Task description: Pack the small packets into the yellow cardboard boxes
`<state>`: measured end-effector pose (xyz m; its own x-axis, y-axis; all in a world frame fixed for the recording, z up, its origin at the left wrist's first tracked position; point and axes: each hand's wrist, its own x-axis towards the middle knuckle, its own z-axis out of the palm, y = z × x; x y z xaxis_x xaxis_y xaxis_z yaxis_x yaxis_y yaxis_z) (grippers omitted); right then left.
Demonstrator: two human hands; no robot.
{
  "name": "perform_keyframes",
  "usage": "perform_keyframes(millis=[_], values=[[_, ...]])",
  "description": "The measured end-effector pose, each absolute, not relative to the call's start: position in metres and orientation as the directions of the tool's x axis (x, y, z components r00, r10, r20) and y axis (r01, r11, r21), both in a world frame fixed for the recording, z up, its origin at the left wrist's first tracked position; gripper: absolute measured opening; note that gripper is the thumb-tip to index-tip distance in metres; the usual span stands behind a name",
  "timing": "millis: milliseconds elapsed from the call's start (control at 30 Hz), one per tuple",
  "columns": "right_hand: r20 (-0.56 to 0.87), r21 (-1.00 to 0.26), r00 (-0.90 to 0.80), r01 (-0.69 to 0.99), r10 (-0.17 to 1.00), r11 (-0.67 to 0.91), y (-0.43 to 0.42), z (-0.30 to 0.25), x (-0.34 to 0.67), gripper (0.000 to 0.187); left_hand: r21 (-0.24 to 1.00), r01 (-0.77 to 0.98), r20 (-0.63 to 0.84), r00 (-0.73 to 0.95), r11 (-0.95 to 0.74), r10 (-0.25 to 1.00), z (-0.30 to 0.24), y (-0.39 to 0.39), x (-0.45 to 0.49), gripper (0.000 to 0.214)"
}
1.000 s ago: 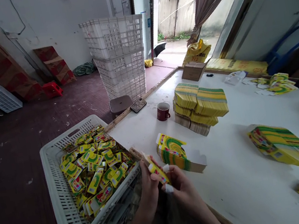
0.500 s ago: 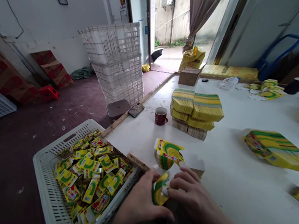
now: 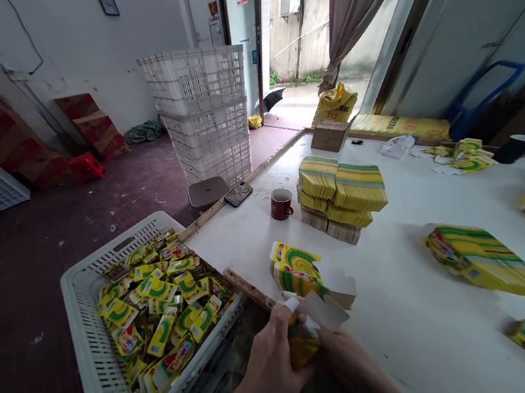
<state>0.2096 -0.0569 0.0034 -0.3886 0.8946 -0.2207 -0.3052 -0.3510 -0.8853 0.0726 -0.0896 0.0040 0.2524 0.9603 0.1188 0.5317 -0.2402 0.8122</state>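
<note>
At the near table edge, my left hand [image 3: 274,360] is closed around the side of a small yellow-and-green carton [image 3: 303,346]. My right hand [image 3: 343,353] grips the same carton from the other side, its fingertips largely hidden. A pale grey flap [image 3: 324,311] sticks up between the hands. Just beyond them an open yellow carton [image 3: 296,266] with a spiral print rests on the table, a grey flap spread to its right. Left of my hands, a white plastic crate [image 3: 84,350] holds many small yellow cartons [image 3: 163,322].
The white table [image 3: 421,345] carries a maroon mug [image 3: 281,204], a phone [image 3: 239,193] and stacked flat cartons [image 3: 342,189]. A bundle of flat cartons [image 3: 487,262] lies to the right. White crates [image 3: 204,112] stand stacked beyond a brown stool [image 3: 209,194].
The held carton has turned, its grey flap now raised and its printed face mostly hidden. My left hand has moved right and closed round it; my right hand has dropped lower.
</note>
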Motion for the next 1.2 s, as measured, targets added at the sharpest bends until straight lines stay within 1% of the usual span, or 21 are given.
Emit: perform_keyframes(millis=[33, 100, 167, 233, 300, 333, 400, 433, 500, 600, 733, 867, 933, 1033, 1100, 1133, 1200], values=[[-0.204, -0.907, -0.369, -0.278, 0.907, -0.317, -0.056, 0.003, 0.21, 0.047, 0.811, 0.532, 0.12, 0.254, -0.242, 0.96, 0.005, -0.09, 0.073, 0.073], [-0.14, -0.964, -0.331, -0.171, 0.933, -0.205, -0.057, 0.0, 0.213, 0.052, 0.807, 0.547, 0.094, 0.253, -0.223, 0.963, 0.007, -0.089, 0.072, 0.067], [-0.005, -1.0, -0.325, -0.013, 0.946, -0.01, -0.06, -0.004, 0.217, 0.056, 0.815, 0.548, 0.058, 0.25, -0.191, 0.967, 0.007, -0.087, 0.07, 0.065], [0.165, -0.959, -0.389, 0.152, 0.906, 0.24, -0.064, -0.008, 0.219, 0.056, 0.834, 0.518, 0.052, 0.27, -0.19, 0.962, 0.004, -0.085, 0.068, 0.068], [0.288, -0.861, -0.481, 0.247, 0.828, 0.444, -0.067, -0.012, 0.22, 0.058, 0.852, 0.481, 0.08, 0.271, -0.207, 0.959, -0.001, -0.083, 0.066, 0.075], [0.326, -0.822, -0.504, 0.267, 0.8, 0.503, -0.066, -0.014, 0.221, 0.058, 0.854, 0.472, 0.105, 0.254, -0.218, 0.961, -0.003, -0.082, 0.064, 0.078], [0.388, -0.785, -0.47, 0.283, 0.793, 0.551, -0.063, -0.02, 0.224, 0.054, 0.837, 0.505, 0.134, 0.188, -0.213, 0.973, -0.005, -0.081, 0.06, 0.084], [0.41, -0.78, -0.429, 0.293, 0.805, 0.553, -0.061, -0.024, 0.226, 0.051, 0.818, 0.542, 0.132, 0.152, -0.195, 0.979, -0.004, -0.081, 0.058, 0.083], [0.419, -0.775, -0.385, 0.32, 0.822, 0.545, -0.056, -0.032, 0.23, 0.046, 0.775, 0.616, 0.089, 0.113, -0.14, 0.99, 0.0, -0.08, 0.051, 0.071], [0.372, -0.753, -0.457, 0.359, 0.808, 0.551, -0.052, -0.041, 0.233, 0.049, 0.775, 0.627, 0.024, 0.089, -0.075, 0.996, 0.01, -0.078, 0.042, 0.055], [0.326, -0.749, -0.512, 0.373, 0.795, 0.547, -0.047, -0.034, 0.239, 0.038, 0.787, 0.614, 0.011, 0.086, -0.062, 0.996, 0.017, -0.075, 0.038, 0.055], [0.251, -0.769, -0.592, 0.359, 0.766, 0.529, -0.04, -0.012, 0.249, 0.026, 0.789, 0.61, -0.004, 0.134, -0.079, 0.991, 0.024, -0.072, 0.04, 0.059], [0.259, -0.777, -0.578, 0.352, 0.774, 0.522, -0.041, -0.008, 0.248, 0.029, 0.751, 0.649, 0.037, 0.145, -0.123, 0.989, 0.027, -0.071, 0.044, 0.056], [0.266, -0.82, -0.486, 0.339, 0.832, 0.461, -0.048, -0.013, 0.239, 0.048, 0.689, 0.705, 0.113, 0.126, -0.169, 0.986, 0.028, -0.072, 0.053, 0.051], [0.209, -0.895, -0.419, 0.282, 0.884, 0.345, -0.055, -0.017, 0.232, 0.062, 0.672, 0.716, 0.156, 0.111, -0.187, 0.982, 0.024, -0.074, 0.057, 0.051], [0.165, -0.935, -0.381, 0.232, 0.91, 0.267, -0.058, -0.019, 0.23, 0.066, 0.667, 0.718, 0.18, 0.107, -0.201, 0.978, 0.022, -0.076, 0.059, 0.051], [0.068, -0.984, -0.295, 0.139, 0.953, 0.113, -0.061, -0.019, 0.227, 0.064, 0.636, 0.732, 0.242, 0.113, -0.245, 0.964, 0.016, -0.078, 0.061, 0.051]])
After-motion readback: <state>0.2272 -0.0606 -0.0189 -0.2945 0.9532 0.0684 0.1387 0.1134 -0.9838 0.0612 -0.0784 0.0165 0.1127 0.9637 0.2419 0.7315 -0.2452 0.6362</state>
